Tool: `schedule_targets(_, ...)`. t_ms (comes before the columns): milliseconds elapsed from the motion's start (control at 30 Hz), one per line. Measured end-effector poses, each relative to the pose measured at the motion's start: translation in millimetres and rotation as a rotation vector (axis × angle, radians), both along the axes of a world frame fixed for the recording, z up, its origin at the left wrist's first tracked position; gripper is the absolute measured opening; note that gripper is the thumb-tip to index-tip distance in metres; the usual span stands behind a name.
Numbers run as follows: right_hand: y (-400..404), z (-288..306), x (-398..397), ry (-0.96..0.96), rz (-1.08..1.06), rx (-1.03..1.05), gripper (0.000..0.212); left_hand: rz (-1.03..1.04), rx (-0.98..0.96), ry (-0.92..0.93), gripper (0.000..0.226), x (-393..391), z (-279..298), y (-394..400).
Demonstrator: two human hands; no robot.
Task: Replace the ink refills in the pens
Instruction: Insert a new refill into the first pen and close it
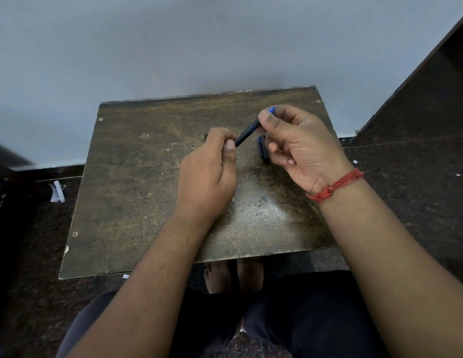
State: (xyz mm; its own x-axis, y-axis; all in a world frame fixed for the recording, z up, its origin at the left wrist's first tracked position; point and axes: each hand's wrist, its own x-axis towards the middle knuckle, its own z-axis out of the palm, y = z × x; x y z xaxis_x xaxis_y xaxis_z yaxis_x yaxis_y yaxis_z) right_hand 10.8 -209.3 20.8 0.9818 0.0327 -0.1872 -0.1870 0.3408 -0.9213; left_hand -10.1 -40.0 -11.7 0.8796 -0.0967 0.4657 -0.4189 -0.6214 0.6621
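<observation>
A person seated at a small, worn brown desk holds a dark pen above its middle with both hands; the pen slants from lower left to upper right, clear of the desk top; the left hand has its grip clenched around the lower end of the pen, thumb pressed along the barrel; the right hand pinches the upper part of the pen between thumb and forefinger, where a blue tip pokes out past the fingers; the other fingers of the right hand curl loosely toward the palm; a red thread band circles the right wrist; a dark blue pen part, perhaps a cap, sits just beside the right hand's curled fingers, and whether it lies on the desk or is held cannot be told; the desk stands against a pale wall on a dark speckled floor; a scrap of white paper lies on the floor to the left; bare feet show beneath the near edge of the desk.
</observation>
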Motion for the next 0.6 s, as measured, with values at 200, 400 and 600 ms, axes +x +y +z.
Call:
schedule_targets(200, 3.0, 0.9, -1.2, -0.017, -0.03, -0.009, 0.012, 0.005, -0.004, 0.002, 0.023, 0.6, -0.8, 1.0)
schedule_targets(400, -0.6, 5.0, -2.8, -0.025, 0.032, 0.018, 0.011, 0.006, 0.002, 0.009, 0.024, 0.7, -0.9, 1.2)
schedule_targets(600, 4.7, 0.9, -1.6, -0.025, -0.022, -0.087, 0.026, 0.005, -0.003, 0.008, 0.023, 0.5, -1.6, 0.0)
